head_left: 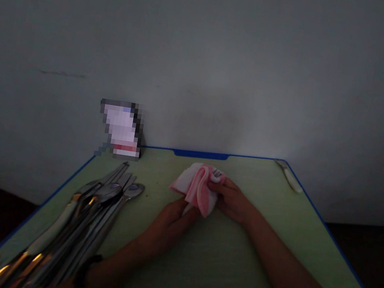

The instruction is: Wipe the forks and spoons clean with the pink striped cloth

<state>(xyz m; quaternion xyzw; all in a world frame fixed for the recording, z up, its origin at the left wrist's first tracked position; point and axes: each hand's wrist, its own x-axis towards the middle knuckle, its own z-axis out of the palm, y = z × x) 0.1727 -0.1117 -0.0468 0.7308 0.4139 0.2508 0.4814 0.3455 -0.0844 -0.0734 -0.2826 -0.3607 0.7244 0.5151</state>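
A small pink and white towel (197,185) is bunched up above the middle of the table. My right hand (236,201) grips it from the right side, thumb and fingers closed on the fabric. My left hand (173,223) is closed just below the towel's lower left edge. Between its thumb and fingers a slim pale handle (187,209) shows; the rest of that piece is hidden by the towel and fingers, so its kind cannot be made out.
A pile of spoons and other cutlery (91,215) lies along the left side, beside my left forearm. One fork with a white handle (291,179) rests at the far right corner. A blurred-out phone-like screen (124,129) leans against the wall behind the blue-edged green table (238,266).
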